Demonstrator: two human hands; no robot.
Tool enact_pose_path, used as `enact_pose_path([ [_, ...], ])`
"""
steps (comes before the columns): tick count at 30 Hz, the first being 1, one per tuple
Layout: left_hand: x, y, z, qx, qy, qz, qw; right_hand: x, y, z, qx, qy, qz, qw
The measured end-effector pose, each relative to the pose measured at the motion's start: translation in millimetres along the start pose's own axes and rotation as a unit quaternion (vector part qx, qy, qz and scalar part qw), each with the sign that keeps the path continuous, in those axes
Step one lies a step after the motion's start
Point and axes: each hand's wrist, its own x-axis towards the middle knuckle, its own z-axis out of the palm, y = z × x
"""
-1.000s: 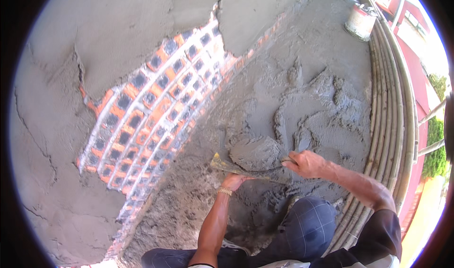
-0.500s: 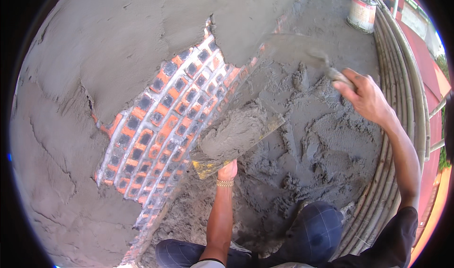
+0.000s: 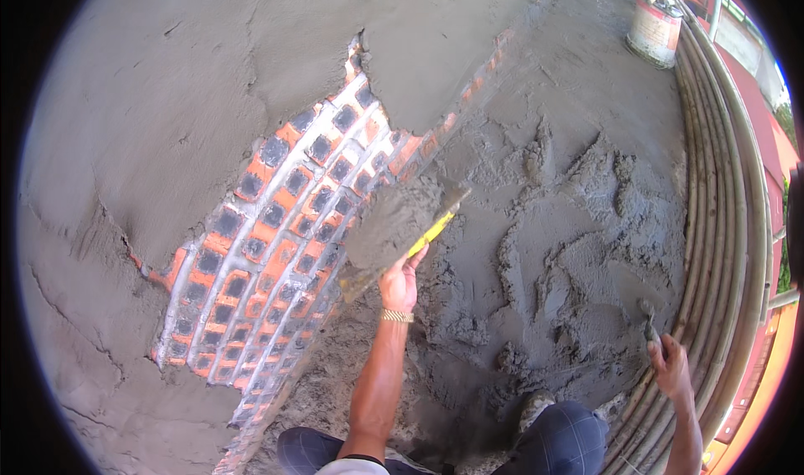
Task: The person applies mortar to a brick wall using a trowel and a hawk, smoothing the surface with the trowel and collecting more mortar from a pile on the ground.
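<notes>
My left hand (image 3: 399, 284), with a gold-coloured wristband, holds up a board (image 3: 431, 235) with a yellow underside, tilted near the brick patch (image 3: 276, 257), with a mound of grey mortar (image 3: 389, 219) on it. At the lower right, my right hand (image 3: 672, 366) is closed on a mortar-coated trowel (image 3: 649, 328), beside the long poles; its blade is hard to make out. The bricks lie bare within a ragged gap in the grey plaster (image 3: 159, 123). Wet, ridged mortar (image 3: 569, 257) covers the floor to the right of the wall's foot.
A dirty white and red bucket (image 3: 654, 35) stands at the upper right. Bundled long poles (image 3: 718, 224) curve along the floor's right edge, with red roofing (image 3: 741, 81) and railing (image 3: 783, 299) beyond. My knees (image 3: 559, 441) are at the bottom.
My left hand has raised and tilted the mortar board toward the bricks. My right hand swung up with the trowel half a second ago and has since dropped to the lower right.
</notes>
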Motion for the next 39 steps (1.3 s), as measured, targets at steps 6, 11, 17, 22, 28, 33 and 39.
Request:
enact_pose_path([
  [6, 145, 45, 69, 0.029, 0.094, -0.049, 0.994, -23, 22, 49, 0.051, -0.056, 0.080, 0.994],
  [11, 168, 47, 107, 0.040, 0.118, -0.067, 0.990, -41, 32, 81, 0.104, -0.117, 0.130, 0.979],
  [17, 192, 66, 155, 0.048, 0.113, -0.055, 0.991, -50, 26, 93, 0.110, -0.145, 0.137, 0.974],
  [22, 212, 81, 199, 0.038, 0.121, -0.027, 0.992, -52, 27, 101, 0.135, -0.136, 0.117, 0.974],
  [28, 236, 107, 248, 0.027, 0.135, -0.008, 0.990, -54, 27, 102, 0.155, -0.121, 0.075, 0.978],
  [33, 255, 118, 281, 0.019, 0.113, 0.002, 0.993, -58, 42, 111, 0.266, -0.102, 0.122, 0.951],
  [39, 276, 143, 324, 0.011, 0.099, 0.022, 0.995, -59, 45, 101, 0.261, -0.100, 0.136, 0.951],
])
